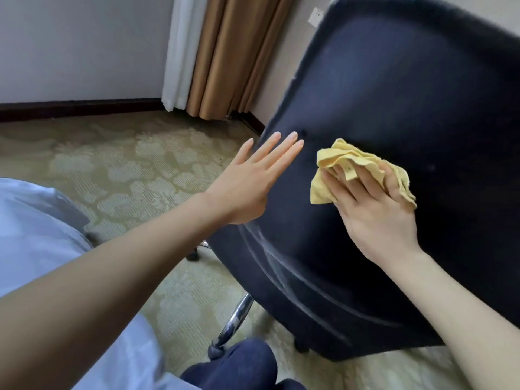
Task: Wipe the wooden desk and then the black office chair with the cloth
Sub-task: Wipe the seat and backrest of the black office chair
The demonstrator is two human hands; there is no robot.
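Observation:
The black office chair fills the right of the head view, its broad dark back turned toward me. My right hand presses a crumpled yellow cloth against the middle of that back, fingers spread over the cloth. My left hand lies flat with straight fingers at the chair back's left edge, holding nothing. Pale streaks mark the lower part of the chair back. The wooden desk is out of view.
A chrome chair leg slants down under the chair to a caster. Patterned beige carpet covers the floor. Brown and white curtains hang in the far corner. My knee in dark trousers is at the bottom.

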